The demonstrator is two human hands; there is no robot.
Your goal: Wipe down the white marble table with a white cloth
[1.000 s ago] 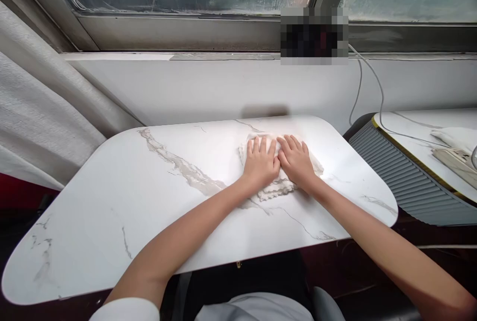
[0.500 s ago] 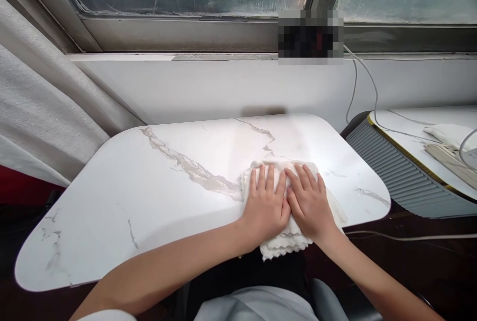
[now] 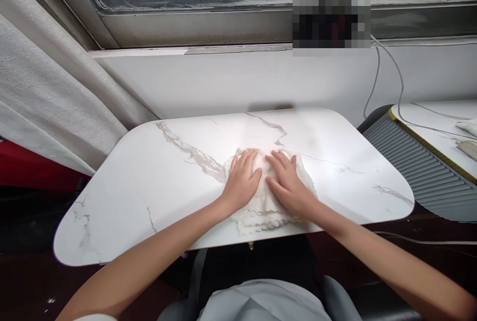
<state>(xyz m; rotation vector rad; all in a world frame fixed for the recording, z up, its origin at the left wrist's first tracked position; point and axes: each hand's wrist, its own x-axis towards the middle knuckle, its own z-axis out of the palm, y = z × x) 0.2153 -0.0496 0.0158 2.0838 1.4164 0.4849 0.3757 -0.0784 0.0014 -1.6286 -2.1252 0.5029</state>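
A white folded cloth (image 3: 261,204) with wavy edges lies on a white marble-patterned table (image 3: 119,187), near the front edge. My left hand (image 3: 240,182) rests flat on the cloth's left side, its fingers stretched forward and the thumb angled to the right. On the right side of the same cloth lies my right hand (image 3: 289,184), palm down with its fingers spread. A gap separates the two hands, and bare cloth shows between them. Parts of the cloth are hidden under both palms.
A white wall and a window frame (image 3: 201,28) stand behind the table, with a pale curtain (image 3: 55,67) at the left. To the right is a second table with grey ribbed sides (image 3: 425,162). A cable (image 3: 400,82) hangs down onto it. A pixelated patch covers something on the sill.
Both hands and the cloth have moved toward the table's left and back. The hands, touching before, are now apart. The camera view has shifted a little.
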